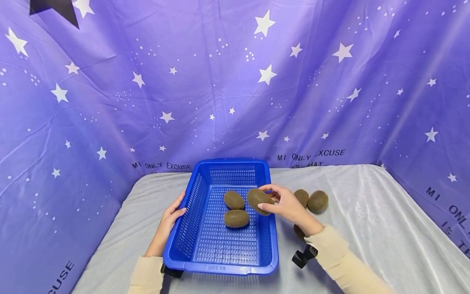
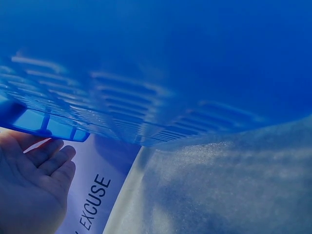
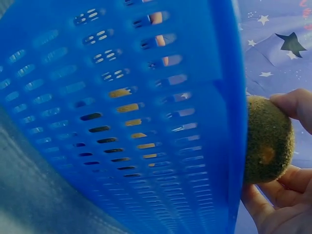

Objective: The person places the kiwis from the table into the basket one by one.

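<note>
A blue plastic basket with slotted walls stands on the cloth-covered table. Two brown fuzzy kiwis, one upper and one lower, lie on its floor. My right hand pinches another kiwi between thumb and fingers, just inside the basket's right rim. That kiwi shows beyond the rim in the right wrist view. At the basket's left rim, my left hand rests its fingers against the outside. In the left wrist view the left hand has its palm showing and fingers loosely extended under the rim.
Right of the basket, a kiwi lies beside another kiwi. One more kiwi is partly hidden under the right forearm. A purple star-patterned curtain closes off the back and sides of the pale tablecloth.
</note>
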Demonstrator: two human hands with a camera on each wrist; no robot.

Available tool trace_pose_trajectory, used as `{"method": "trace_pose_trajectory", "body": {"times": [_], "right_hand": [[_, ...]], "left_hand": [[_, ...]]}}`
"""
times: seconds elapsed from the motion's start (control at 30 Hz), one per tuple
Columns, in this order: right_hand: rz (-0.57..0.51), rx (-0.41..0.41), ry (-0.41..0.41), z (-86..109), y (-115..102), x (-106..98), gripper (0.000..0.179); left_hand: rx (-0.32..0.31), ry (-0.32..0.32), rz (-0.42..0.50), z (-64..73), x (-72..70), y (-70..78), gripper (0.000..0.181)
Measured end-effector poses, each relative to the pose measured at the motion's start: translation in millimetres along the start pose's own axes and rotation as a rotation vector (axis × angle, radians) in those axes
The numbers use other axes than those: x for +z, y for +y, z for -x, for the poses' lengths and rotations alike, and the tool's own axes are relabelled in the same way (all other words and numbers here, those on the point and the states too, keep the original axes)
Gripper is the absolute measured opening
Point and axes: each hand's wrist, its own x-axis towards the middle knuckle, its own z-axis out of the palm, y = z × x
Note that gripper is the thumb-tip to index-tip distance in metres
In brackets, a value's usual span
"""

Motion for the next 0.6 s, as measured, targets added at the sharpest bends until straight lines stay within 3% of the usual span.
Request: {"method": "trace_pose_trajectory", "body": {"times": [0.2, 0.5, 0.6], "right_hand": [[0.021, -0.010, 0.001, -3.2, 0.7, 3.9, 0.045], [0.171, -0.078, 0.037, -6.8, 3.0, 13.8, 0.042], [0.156, -0.092, 0.029, -6.4, 4.0, 14.8, 0.040]], "left_hand": [[0.014, 0.003, -0.007, -0.8, -0.5, -0.7, 0.059], [0.014, -0.007, -0.006, 0.0, -0.7, -1.6, 0.059], [0.016, -0.012, -0.014, 0.7, -0.4, -1.5, 0.059]]}}
